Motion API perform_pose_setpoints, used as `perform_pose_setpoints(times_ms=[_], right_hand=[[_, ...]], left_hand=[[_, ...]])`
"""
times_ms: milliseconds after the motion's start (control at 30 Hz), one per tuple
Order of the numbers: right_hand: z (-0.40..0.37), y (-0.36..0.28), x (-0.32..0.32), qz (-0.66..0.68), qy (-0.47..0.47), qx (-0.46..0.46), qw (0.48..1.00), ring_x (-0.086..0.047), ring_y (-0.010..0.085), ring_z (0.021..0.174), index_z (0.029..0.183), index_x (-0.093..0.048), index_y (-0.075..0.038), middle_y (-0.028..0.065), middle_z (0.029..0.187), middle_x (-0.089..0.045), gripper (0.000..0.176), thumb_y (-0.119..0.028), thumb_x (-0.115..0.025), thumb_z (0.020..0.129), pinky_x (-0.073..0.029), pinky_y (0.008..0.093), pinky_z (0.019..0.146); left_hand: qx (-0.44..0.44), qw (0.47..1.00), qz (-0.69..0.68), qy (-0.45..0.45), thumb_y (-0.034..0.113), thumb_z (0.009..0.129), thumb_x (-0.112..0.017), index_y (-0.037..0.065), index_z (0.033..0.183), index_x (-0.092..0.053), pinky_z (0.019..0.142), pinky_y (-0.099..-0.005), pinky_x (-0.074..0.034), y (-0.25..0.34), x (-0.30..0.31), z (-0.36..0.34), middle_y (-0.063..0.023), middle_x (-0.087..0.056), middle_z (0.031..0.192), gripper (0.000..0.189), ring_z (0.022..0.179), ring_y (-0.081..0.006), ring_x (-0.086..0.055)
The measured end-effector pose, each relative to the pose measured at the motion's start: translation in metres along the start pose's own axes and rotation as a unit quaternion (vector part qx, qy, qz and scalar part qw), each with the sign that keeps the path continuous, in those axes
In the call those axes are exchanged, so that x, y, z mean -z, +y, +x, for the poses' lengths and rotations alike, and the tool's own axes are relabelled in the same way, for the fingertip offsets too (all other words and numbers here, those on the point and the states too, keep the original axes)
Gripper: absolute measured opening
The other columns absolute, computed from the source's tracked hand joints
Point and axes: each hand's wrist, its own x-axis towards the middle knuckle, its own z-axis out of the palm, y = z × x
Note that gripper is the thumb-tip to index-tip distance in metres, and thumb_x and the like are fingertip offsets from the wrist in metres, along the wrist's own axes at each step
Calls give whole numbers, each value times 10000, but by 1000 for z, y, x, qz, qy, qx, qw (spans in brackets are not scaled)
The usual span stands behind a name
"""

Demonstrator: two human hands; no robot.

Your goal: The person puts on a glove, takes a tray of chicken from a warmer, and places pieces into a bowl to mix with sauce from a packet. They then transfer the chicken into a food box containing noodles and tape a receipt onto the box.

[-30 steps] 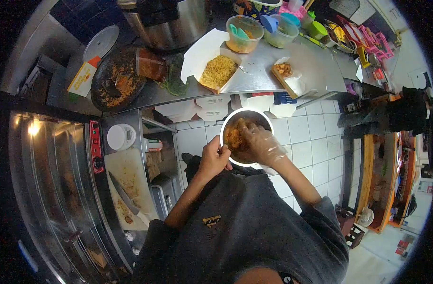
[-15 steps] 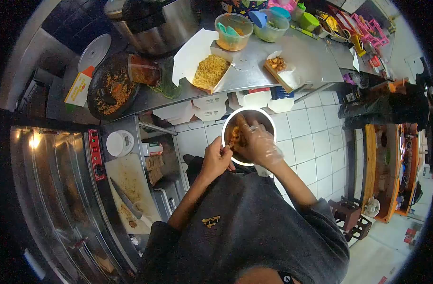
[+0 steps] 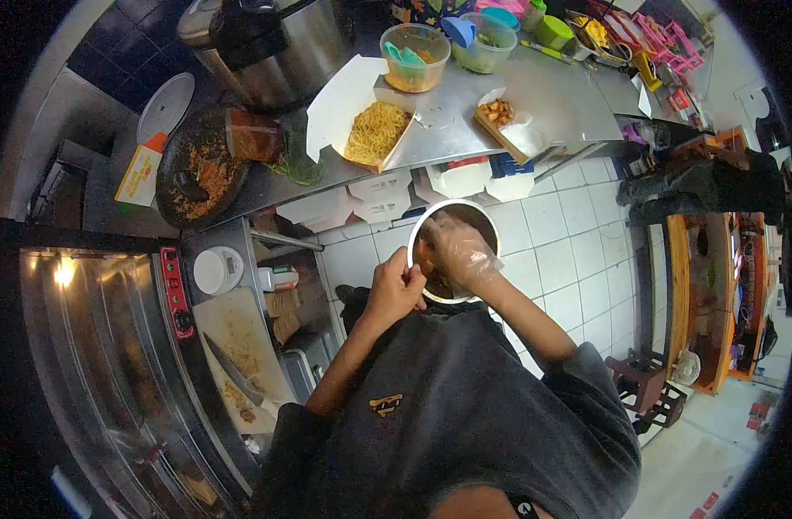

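Note:
A round white-rimmed tub [image 3: 416, 227] is held near my body, its dark inside facing up. My left hand [image 3: 396, 287] is closed on its near left rim, with the thumb at the edge. Inside it, my right hand [image 3: 461, 251] wears a clear plastic glove. The fingers of that hand curl down among brownish-orange food pieces [image 3: 426, 256]; their tips are hidden, so what they grip cannot be made out.
On the steel counter stand an open box of noodles [image 3: 377, 131], a small carton of browned food pieces [image 3: 498, 112] and plastic tubs [image 3: 416, 59]. A black pan [image 3: 202, 169] sits leftward. A knife [image 3: 233, 370] lies on the cutting board [image 3: 240, 333]. Another person's legs [image 3: 673, 192] show at right.
My right hand has shifted up and left inside the tub, covering more of the food. My left hand keeps its hold on the rim. The view has shifted slightly.

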Motion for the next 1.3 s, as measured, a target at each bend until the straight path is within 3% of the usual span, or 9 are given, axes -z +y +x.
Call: perform_pose_setpoints(times_ms=[200, 333, 467, 567, 633, 767, 900, 1000, 1300], right_hand=[[-3, 4, 26, 26, 26, -2, 999, -637, 348, 924, 1118, -592, -29, 207, 1088, -622, 447, -266, -707, 757, -522, 415, 788], [-11, 9, 2, -81, 95, 86, 988, -660, 301, 849, 1067, -611, -40, 174, 958, -655, 409, -292, -688, 754, -530, 389, 732], [-1, 9, -12, -92, 11, 54, 994, -668, 294, 703, 1060, -601, -29, 134, 761, -667, 364, -211, -666, 752, -527, 395, 630], [1, 12, -8, -55, -26, 24, 998, -674, 296, 783, 1122, -572, 5, 195, 878, -661, 418, -219, -643, 777, -524, 393, 640], [-5, 23, -23, -71, 182, 20, 981, -660, 346, 822, 1182, -528, -12, 182, 912, -654, 508, -304, -680, 796, -537, 412, 693], [-10, -26, 12, 40, 118, 57, 991, -614, 419, 981, 1236, -490, 29, 313, 1204, -545, 481, -228, -610, 848, -518, 456, 787], [-11, -19, 42, 190, -51, 51, 979, -601, 408, 1024, 1175, -556, -49, 238, 1170, -590, 487, -245, -713, 758, -521, 451, 804], [-6, -14, 23, -36, 74, 57, 995, -584, 374, 1060, 1119, -583, -68, 215, 1145, -589, 447, -234, -735, 732, -526, 415, 800], [5, -6, 8, 50, 76, -42, 995, -618, 382, 974, 1195, -553, -46, 227, 1113, -590, 379, -92, -565, 819, -517, 420, 807]], left_hand=[[31, 996, -53, 62, 23, 905, -490, -43, 898, -457, 377, -281, -496, 12, 11, -4, -67, -533, 610, 74, 460, -163, -620], [16, 996, -50, 66, 27, 906, -490, -39, 881, -451, 378, -281, -497, 14, 12, -5, -74, -540, 612, 80, 461, -163, -622], [-3, 998, 10, 58, 34, 908, -491, -40, 882, -451, 375, -283, -499, 5, 9, -4, -81, -547, 620, 88, 471, -171, -633], [24, 997, -32, 61, 32, 907, -491, -38, 886, -444, 376, -286, -505, 7, 13, -7, -87, -544, 627, 87, 472, -182, -636], [29, 996, -59, 66, 30, 907, -490, -36, 887, -442, 377, -287, -507, 7, 13, -6, -89, -544, 632, 85, 469, -184, -634], [17, 995, -73, 67, 29, 912, -486, -31, 889, -445, 374, -281, -504, 0, 9, -2, -85, -544, 643, 77, 462, -181, -627], [1, 994, -79, 74, 25, 916, -489, -35, 898, -452, 373, -273, -498, -1, 13, -1, -75, -541, 640, 73, 462, -165, -619], [-10, 995, -73, 61, 15, 914, -485, -38, 910, -462, 376, -269, -496, 3, 12, -1, -73, -543, 635, 58, 460, -155, -614], [10, 996, -75, 57, 15, 919, -462, -40, 945, -476, 379, -270, -495, 11, 11, -7, -75, -550, 624, 63, 451, -154, -610]])
